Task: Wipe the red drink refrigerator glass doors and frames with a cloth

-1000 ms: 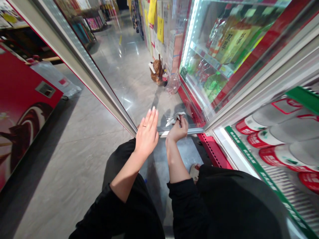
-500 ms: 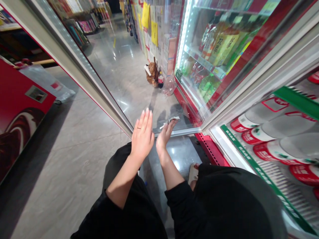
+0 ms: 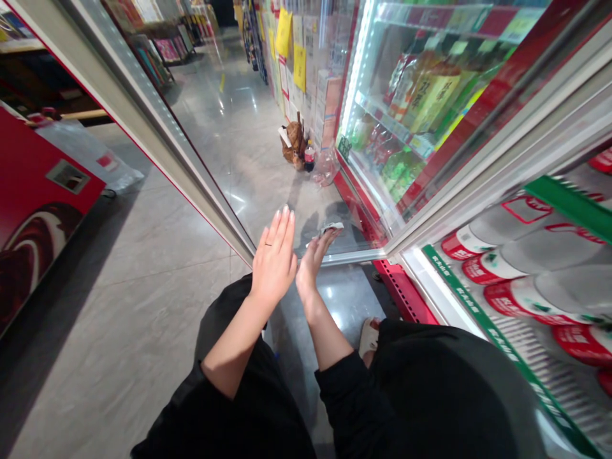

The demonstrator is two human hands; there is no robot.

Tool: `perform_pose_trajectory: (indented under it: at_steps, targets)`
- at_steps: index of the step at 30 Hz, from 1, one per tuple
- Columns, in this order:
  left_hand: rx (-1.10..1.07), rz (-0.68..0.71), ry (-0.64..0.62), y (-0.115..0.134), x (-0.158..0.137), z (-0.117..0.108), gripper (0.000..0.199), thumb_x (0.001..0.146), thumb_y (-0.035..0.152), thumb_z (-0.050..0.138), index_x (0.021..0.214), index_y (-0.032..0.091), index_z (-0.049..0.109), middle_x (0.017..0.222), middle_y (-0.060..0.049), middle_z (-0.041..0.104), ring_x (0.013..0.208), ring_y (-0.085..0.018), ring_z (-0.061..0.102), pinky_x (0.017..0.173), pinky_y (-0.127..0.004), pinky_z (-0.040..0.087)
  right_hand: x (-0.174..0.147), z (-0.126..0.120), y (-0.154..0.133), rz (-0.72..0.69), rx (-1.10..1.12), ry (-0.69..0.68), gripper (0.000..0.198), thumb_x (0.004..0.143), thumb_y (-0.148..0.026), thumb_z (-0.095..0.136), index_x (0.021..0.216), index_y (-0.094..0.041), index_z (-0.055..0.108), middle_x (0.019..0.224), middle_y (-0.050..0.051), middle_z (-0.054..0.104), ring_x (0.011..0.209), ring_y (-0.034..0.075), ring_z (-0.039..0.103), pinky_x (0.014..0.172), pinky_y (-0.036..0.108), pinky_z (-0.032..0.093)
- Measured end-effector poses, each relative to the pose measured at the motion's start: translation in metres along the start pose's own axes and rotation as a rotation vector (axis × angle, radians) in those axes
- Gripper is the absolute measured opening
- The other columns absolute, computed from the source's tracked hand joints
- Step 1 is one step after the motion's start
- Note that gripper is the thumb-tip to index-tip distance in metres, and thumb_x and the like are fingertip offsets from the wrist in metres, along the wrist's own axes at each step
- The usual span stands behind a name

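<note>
My left hand (image 3: 274,256) is held out flat, back upward, fingers straight and side by side, with a thin dark ring on one finger. Close to its right is my right hand (image 3: 313,258), turned edge-on with its palm toward the left one and its fingers stretched out. Neither hand holds anything. Both are by the lower frame (image 3: 354,255) of an open glass cooler door; whether they touch it, I cannot tell. A small whitish thing (image 3: 335,226) shows just past my right fingertips.
At right, large bottles with red labels (image 3: 514,296) lie in the open cooler. Through the glass appear a brown bag (image 3: 292,143), a dark drink bottle (image 3: 309,156) and another lit cooler (image 3: 382,95). A red cabinet (image 3: 43,166) stands at left, a plastic bag (image 3: 90,150) behind it.
My right hand has shifted slightly left, closer to my left hand. The left hand stays nearly in place, and the view has moved a little.
</note>
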State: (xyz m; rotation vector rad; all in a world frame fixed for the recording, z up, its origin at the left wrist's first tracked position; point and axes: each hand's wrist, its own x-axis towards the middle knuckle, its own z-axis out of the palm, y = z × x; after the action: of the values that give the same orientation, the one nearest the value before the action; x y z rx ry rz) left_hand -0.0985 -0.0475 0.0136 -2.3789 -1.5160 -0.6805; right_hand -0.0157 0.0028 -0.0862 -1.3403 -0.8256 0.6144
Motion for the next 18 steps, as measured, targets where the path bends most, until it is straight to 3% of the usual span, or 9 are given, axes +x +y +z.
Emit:
perform_pose_trajectory:
  at_steps: [4, 8, 15, 18]
  targets:
    - [0.012, 0.016, -0.017, 0.001, 0.002, -0.001, 0.093, 0.098, 0.005, 0.046, 0.179, 0.016, 0.002, 0.183, -0.013, 0.029, 0.171, -0.027, 0.027, 0.137, -0.049, 0.039, 0.019, -0.005, -0.007, -0.102, -0.035, 0.053, 0.082, 0.111, -0.054, 0.021, 0.178, -0.009, 0.009, 0.188, 0.017, -0.002, 0.174, 0.021, -0.012, 0.14, 0.056, 0.011]
    - [0.001, 0.024, -0.026, 0.002, 0.004, -0.002, 0.09, 0.1, 0.006, 0.044, 0.179, 0.016, 0.003, 0.183, -0.013, 0.029, 0.171, -0.027, 0.026, 0.137, -0.048, 0.038, 0.043, -0.019, -0.003, -0.042, -0.093, 0.15, 0.08, 0.111, -0.05, 0.019, 0.178, -0.009, 0.005, 0.188, 0.018, -0.002, 0.174, 0.02, -0.012, 0.139, 0.058, 0.007]
    - [-0.006, 0.031, -0.027, 0.003, 0.006, 0.004, 0.09, 0.099, 0.006, 0.043, 0.179, 0.016, 0.003, 0.183, -0.013, 0.028, 0.171, -0.025, 0.025, 0.136, -0.047, 0.038, 0.02, -0.015, -0.001, -0.045, -0.118, 0.022, 0.077, 0.112, -0.049, 0.024, 0.18, -0.019, 0.002, 0.189, 0.013, -0.007, 0.174, 0.022, -0.011, 0.139, 0.06, 0.011]
    - [-0.01, 0.045, -0.054, 0.005, 0.005, 0.001, 0.086, 0.099, 0.006, 0.043, 0.179, 0.013, 0.011, 0.183, -0.014, 0.028, 0.172, -0.025, 0.022, 0.137, -0.047, 0.036, 0.037, -0.019, -0.006, -0.048, -0.126, 0.088, 0.079, 0.112, -0.049, 0.023, 0.179, -0.017, -0.003, 0.188, 0.013, -0.012, 0.173, 0.02, -0.018, 0.14, 0.059, 0.008]
